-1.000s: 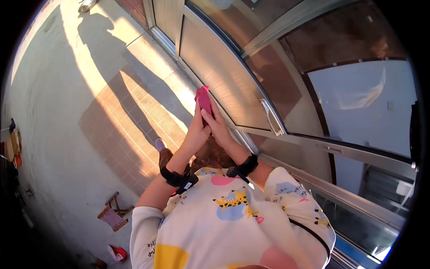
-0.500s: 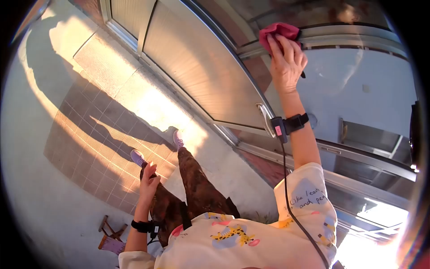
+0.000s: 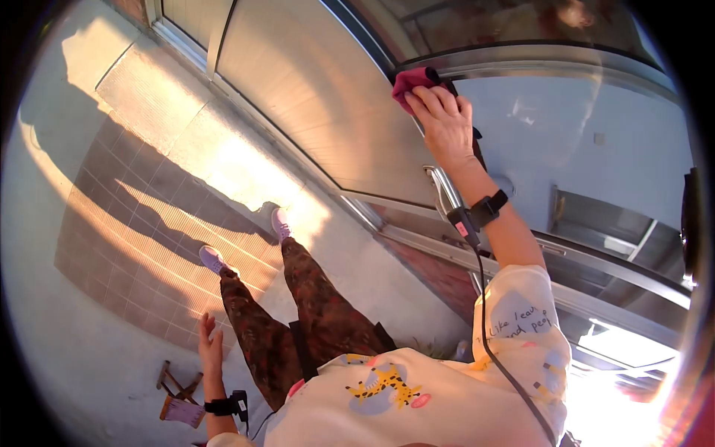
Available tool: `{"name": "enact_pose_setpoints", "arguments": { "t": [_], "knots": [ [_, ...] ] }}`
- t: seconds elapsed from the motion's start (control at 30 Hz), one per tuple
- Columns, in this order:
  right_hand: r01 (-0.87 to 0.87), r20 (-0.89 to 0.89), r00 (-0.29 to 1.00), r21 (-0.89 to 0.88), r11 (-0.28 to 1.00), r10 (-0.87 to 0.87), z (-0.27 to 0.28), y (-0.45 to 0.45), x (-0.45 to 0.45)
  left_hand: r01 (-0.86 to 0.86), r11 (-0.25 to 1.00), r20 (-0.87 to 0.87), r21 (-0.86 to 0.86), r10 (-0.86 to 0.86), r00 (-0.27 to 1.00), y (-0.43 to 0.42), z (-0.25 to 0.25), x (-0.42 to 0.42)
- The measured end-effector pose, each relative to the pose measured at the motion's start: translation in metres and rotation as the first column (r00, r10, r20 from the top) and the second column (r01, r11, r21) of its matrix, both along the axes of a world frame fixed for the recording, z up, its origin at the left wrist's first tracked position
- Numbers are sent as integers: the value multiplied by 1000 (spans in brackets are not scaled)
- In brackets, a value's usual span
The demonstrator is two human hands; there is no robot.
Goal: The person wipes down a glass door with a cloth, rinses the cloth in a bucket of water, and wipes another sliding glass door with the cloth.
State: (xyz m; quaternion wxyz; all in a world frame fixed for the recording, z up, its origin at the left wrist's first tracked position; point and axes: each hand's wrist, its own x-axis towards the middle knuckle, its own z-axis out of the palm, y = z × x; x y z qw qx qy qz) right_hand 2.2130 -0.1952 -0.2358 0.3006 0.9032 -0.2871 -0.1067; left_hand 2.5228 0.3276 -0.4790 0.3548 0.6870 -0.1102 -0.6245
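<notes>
My right hand (image 3: 445, 127) is closed on a dark red cloth (image 3: 410, 86) and presses it to the edge of the metal-framed door (image 3: 328, 97). Below that hand, the silver door handle (image 3: 445, 188) sits beside my forearm. My left hand (image 3: 211, 349) hangs low at my side, its fingers loosely stretched, with nothing in it. A dark strap with a small device circles each wrist, and a cable (image 3: 485, 320) runs along my right arm.
A small folding stool (image 3: 181, 406) stands on the floor near my left hand. Glass panes (image 3: 551, 112) with reflections fill the right side. A tiled patch (image 3: 141, 223) and a sunlit step (image 3: 231, 160) lie left of the door.
My right hand has moved left and down with the cloth, from the horizontal frame bar to the door's edge. My left hand has dropped lower and further left, its fingers straighter.
</notes>
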Motion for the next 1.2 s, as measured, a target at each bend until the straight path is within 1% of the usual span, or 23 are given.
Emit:
{"name": "enact_pose_setpoints", "arguments": {
  "t": [0.1,0.13,0.17,0.23,0.27,0.33,0.4,0.43,0.53,0.57,0.6,0.63,0.67,0.73,0.77,0.8,0.83,0.87,0.93,1.0,1.07,1.13,1.2],
  "knots": [
    [41,-33,999,14,999,-40,37,5,2,-24,999,-9,44,25,1000,28,-8,6],
    [43,26,999,-46,998,-42,56,6,5,-27,997,-2,78,27,1000,40,-13,7],
    [55,15,998,-124,991,-54,77,8,8,-28,996,-15,86,29,999,49,-16,7],
    [40,-21,999,-152,988,-44,94,6,16,-36,986,-15,160,39,999,57,-15,11],
    [25,-43,999,-188,982,-33,97,5,19,-36,986,-22,165,40,999,52,-13,10],
    [-10,-113,994,-135,991,-5,83,-2,24,-59,985,-32,160,65,997,35,-6,8],
    [-22,-206,978,59,998,34,53,-5,30,-55,990,-42,127,61,997,20,-4,5],
    [-25,-261,964,92,995,49,40,-6,32,-46,995,-48,84,50,998,19,-2,7],
    [40,-241,971,118,992,-11,51,-1,31,-67,996,-45,57,69,997,46,-12,10],
    [16,-226,974,65,998,-1,71,3,32,-69,996,-52,59,72,996,62,-15,15],
    [13,-234,972,69,998,4,91,6,32,-92,983,-55,160,102,993,85,-17,20],
    [23,-233,972,1,1000,-22,109,8,33,-112,959,-52,260,130,990,102,-18,23],
    [35,-230,972,-70,997,-50,118,9,37,-113,959,-58,261,132,990,115,-17,26],
    [32,-247,968,-61,998,-46,108,7,41,-79,900,-17,430,95,995,128,-17,29],
    [32,-257,966,-51,998,-44,98,6,42,-77,898,-21,433,96,995,130,-21,27],
    [33,-260,965,-46,998,-44,79,2,43,-103,921,-26,376,121,992,133,-25,24],
    [9,-288,958,27,1000,-1,55,-4,44,-128,941,-31,314,146,989,135,-27,24],
    [-17,-309,950,96,995,46,40,-8,44,-129,941,-32,314,146,989,129,-24,24],
    [22,-299,954,103,994,10,35,-7,46,-123,954,-12,273,132,991,110,-12,24],
    [71,-296,954,117,991,-33,48,0,45,-101,954,-2,281,106,994,115,-6,28],
    [92,-284,956,39,995,-77,88,11,38,-82,954,8,290,83,997,119,1,31],
    [96,-292,952,-14,995,-96,110,17,36,-81,856,-16,511,104,994,121,5,35],
    [98,-295,949,-64,993,-113,109,15,38,-91,863,-10,498,110,994,122,3,34]
  ]
}}
